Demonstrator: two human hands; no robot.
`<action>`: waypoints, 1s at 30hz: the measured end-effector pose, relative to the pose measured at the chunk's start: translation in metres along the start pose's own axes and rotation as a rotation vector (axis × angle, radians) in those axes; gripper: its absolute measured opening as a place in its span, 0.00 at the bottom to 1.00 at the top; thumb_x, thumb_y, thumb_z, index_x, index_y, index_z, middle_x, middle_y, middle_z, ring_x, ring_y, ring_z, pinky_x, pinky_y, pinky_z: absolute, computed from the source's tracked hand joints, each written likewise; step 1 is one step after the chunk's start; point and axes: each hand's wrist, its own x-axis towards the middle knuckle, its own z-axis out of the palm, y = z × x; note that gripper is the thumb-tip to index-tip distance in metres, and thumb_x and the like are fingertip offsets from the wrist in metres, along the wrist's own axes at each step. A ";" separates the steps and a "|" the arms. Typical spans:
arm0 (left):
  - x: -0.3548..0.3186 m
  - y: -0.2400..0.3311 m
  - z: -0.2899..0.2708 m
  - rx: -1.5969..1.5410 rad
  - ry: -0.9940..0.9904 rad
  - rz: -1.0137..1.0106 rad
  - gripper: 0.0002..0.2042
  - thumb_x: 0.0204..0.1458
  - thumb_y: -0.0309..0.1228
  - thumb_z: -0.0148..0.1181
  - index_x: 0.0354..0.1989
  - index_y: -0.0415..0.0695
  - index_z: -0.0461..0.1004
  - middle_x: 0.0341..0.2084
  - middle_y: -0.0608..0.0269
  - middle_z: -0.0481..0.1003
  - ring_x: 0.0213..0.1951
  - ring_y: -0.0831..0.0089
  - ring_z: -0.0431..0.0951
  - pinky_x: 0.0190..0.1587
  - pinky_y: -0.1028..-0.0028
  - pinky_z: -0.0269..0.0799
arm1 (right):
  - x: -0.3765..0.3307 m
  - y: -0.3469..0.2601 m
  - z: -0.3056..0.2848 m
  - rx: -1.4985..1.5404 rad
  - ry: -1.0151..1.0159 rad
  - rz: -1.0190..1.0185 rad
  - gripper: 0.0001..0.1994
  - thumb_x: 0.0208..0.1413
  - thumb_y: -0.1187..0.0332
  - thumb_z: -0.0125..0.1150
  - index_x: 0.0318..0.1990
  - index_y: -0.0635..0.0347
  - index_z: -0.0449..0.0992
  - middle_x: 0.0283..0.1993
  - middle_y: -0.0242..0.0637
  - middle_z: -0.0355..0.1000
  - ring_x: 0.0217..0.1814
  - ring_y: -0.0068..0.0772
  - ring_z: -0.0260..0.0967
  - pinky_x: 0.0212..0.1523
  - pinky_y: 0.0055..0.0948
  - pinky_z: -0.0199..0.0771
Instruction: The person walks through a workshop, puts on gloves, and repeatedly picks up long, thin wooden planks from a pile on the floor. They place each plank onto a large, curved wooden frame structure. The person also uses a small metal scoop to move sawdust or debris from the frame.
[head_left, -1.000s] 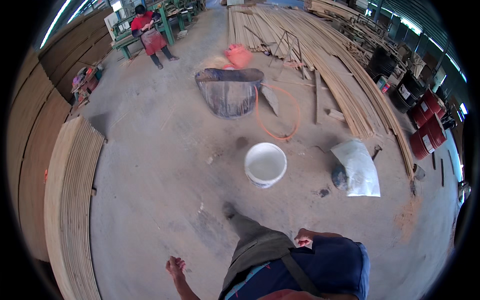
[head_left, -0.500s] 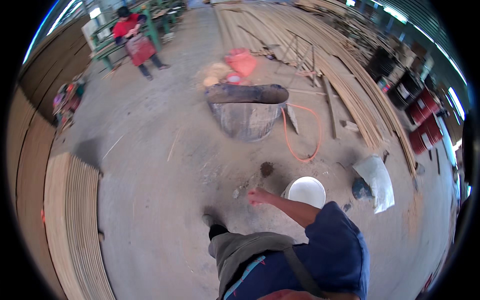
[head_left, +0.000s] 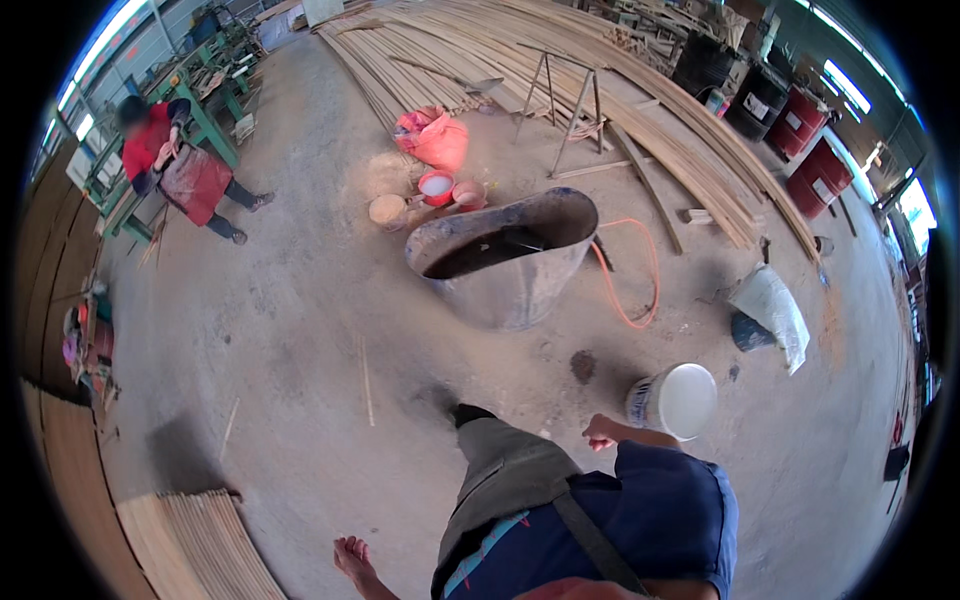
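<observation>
My right hand hangs at the front of my body with loosely curled fingers and nothing visible in them. Just beyond it stands a white plastic bucket with a pale top. My left hand is low at the left, its fingers curled in and holding nothing I can see. Ahead of me is a large worn tub, with dark contents and a flat-looking piece inside. Behind the tub are a pink-red sack, a red bucket of white material and a container of tan powder.
An orange hose loops beside the tub. Long wooden strips and a metal trestle lie beyond. A dark bucket with a pale sheet stands right. Stacked boards sit lower left. A person in red stands by a green bench.
The view has shifted and turned, and I am nearer the tub. My left hand has come into view. My right hand is drawn in closer to my body.
</observation>
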 end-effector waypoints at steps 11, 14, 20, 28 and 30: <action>0.175 0.021 0.166 0.259 -0.342 -0.471 0.11 0.57 0.38 0.52 0.26 0.48 0.66 0.18 0.65 0.69 0.16 0.75 0.66 0.19 0.77 0.63 | 0.031 -0.609 -0.030 0.081 -0.093 -0.503 0.14 0.53 0.59 0.55 0.37 0.61 0.75 0.32 0.39 0.76 0.24 0.26 0.74 0.18 0.25 0.69; 0.246 0.058 0.209 0.305 -0.305 -0.530 0.10 0.56 0.36 0.52 0.25 0.47 0.66 0.17 0.65 0.68 0.15 0.74 0.65 0.18 0.76 0.62 | 0.067 -0.720 -0.038 0.110 -0.036 -0.562 0.14 0.53 0.59 0.56 0.36 0.62 0.74 0.31 0.38 0.76 0.23 0.27 0.74 0.18 0.24 0.69; 0.436 0.197 0.327 0.308 -0.366 -0.492 0.10 0.56 0.31 0.52 0.22 0.46 0.64 0.15 0.63 0.66 0.13 0.72 0.63 0.15 0.74 0.61 | 0.153 -0.808 -0.023 -0.108 -0.041 -0.295 0.07 0.48 0.62 0.59 0.27 0.54 0.77 0.25 0.34 0.76 0.23 0.30 0.75 0.22 0.31 0.73; 0.652 0.539 0.680 0.223 -0.440 -0.030 0.11 0.58 0.38 0.49 0.32 0.44 0.68 0.21 0.62 0.71 0.18 0.73 0.71 0.18 0.77 0.66 | 0.247 -0.914 -0.038 -0.107 -0.141 -0.066 0.08 0.55 0.61 0.57 0.34 0.52 0.79 0.24 0.35 0.76 0.22 0.31 0.75 0.22 0.32 0.74; 0.666 0.582 0.769 0.227 -0.474 0.053 0.12 0.58 0.40 0.50 0.34 0.44 0.69 0.23 0.61 0.72 0.19 0.73 0.72 0.19 0.76 0.67 | 0.308 -0.967 -0.072 -0.297 -0.057 -0.444 0.07 0.54 0.62 0.57 0.34 0.50 0.79 0.23 0.34 0.75 0.22 0.31 0.75 0.21 0.34 0.72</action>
